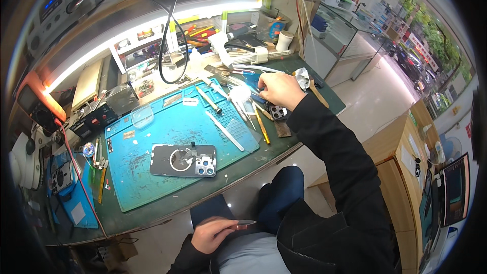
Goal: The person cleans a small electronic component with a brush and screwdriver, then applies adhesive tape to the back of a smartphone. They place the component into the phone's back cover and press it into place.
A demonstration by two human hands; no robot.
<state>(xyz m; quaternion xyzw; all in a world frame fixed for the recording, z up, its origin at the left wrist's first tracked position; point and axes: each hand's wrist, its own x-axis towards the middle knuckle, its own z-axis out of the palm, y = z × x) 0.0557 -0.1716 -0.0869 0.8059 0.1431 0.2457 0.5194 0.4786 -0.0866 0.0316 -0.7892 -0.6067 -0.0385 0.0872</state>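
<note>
Low in front of my body, my left hand (212, 235) pinches a small thin piece (245, 223) with a pale shiny edge and a reddish-brown underside; its kind is unclear. My right hand (282, 90) reaches to the tools at the far right of the bench, fingers curled down beside a blue tool (251, 79). What those fingertips hold, if anything, is hidden. Nearer to me on the blue work mat (147, 187) lies a dark phone back housing (163, 160) with a white ring and camera openings. A white stick-like tool (225, 131) rests to its right.
A clear plastic dish (142, 116) sits on the mat's far left. Beside my right forearm are a yellow pen-like tool (263, 129) and a camera-module part (278, 112). A black cable (163, 45) hangs over the bench's back. An orange-cased meter (36, 99) stands at left.
</note>
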